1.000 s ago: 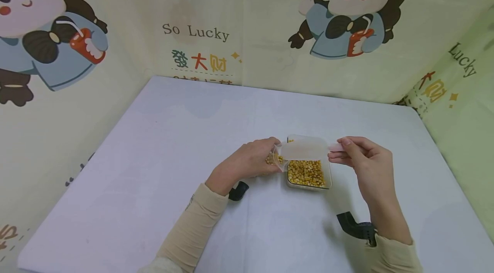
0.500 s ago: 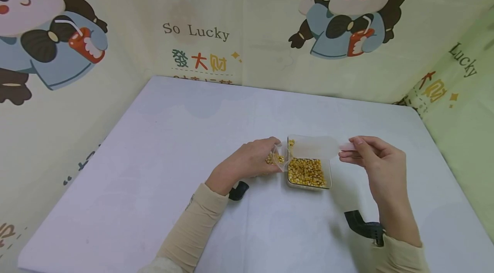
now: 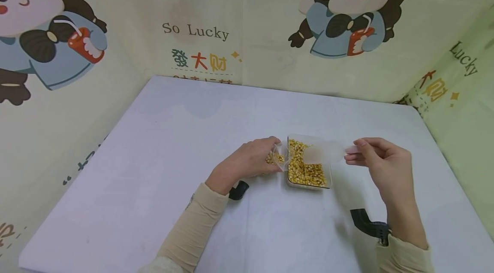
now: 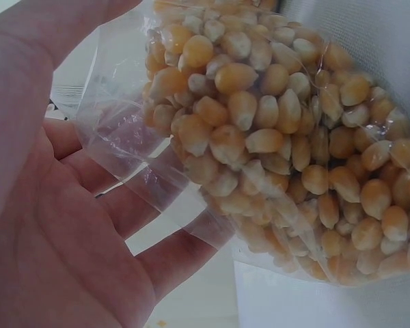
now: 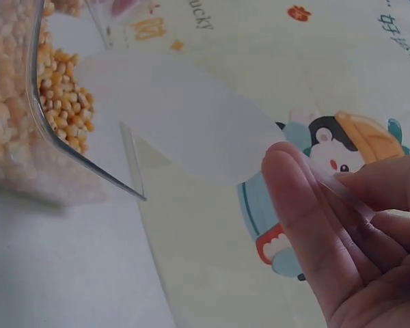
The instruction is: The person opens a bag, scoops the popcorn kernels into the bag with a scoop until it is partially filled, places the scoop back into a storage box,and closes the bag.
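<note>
A clear plastic bag (image 4: 273, 157) holds many corn kernels, and my left hand (image 3: 251, 157) grips it near its mouth. In the left wrist view the fingers (image 4: 178, 256) spread behind the clear film. Right beside the bag's mouth stands a clear rectangular box (image 3: 330, 176) filled with corn kernels (image 3: 302, 174). My right hand (image 3: 387, 170) pinches the handle of a translucent white scoop (image 3: 326, 153) between thumb and fingers. The scoop's blade lies over the right back part of the box; in the right wrist view its tip is at the kernels inside.
The box rests on a white-covered table (image 3: 173, 135). Printed cloth walls (image 3: 266, 62) rise behind it and at both sides. A black wrist mount (image 3: 368, 223) is on the right forearm, another (image 3: 238, 190) under the left.
My right hand has drawn the scoop to the right, away from the bag's mouth and across the box. More kernels show on the box's left side. My left hand has stayed with the bag.
</note>
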`<state>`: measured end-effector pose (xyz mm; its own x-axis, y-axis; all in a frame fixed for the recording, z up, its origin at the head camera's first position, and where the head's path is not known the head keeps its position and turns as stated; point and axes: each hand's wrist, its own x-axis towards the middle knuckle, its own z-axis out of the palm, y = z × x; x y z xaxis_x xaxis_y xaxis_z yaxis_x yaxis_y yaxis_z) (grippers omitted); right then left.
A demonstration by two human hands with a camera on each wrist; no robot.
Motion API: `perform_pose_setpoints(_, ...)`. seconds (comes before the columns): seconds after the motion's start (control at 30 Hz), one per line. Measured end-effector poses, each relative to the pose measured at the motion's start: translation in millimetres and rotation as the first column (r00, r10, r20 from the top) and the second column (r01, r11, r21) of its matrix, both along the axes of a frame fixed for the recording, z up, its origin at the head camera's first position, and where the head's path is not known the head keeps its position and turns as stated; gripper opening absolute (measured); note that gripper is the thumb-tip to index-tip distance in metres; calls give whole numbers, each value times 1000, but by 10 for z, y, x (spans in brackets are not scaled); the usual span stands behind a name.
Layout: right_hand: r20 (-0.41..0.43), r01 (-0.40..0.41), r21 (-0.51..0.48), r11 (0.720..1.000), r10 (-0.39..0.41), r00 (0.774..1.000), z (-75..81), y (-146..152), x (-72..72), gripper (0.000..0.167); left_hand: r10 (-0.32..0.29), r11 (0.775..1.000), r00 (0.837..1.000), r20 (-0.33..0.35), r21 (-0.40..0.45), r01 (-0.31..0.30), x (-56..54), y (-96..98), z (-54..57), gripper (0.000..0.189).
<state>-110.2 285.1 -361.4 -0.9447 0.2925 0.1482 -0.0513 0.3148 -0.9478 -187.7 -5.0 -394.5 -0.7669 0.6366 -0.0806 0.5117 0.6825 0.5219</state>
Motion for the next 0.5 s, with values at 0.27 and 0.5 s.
perform_pose_setpoints(0.27,24,-6,236,972,0,1000,8,-33,27,27,2,1000,1000,-3,-13,-2,-1,-1,1,72)
perform_pose_setpoints(0.5,24,-19,310,951,13,1000,44,-70,57,26,7,1000,1000,9,-10,-7,2,-2,3,72)
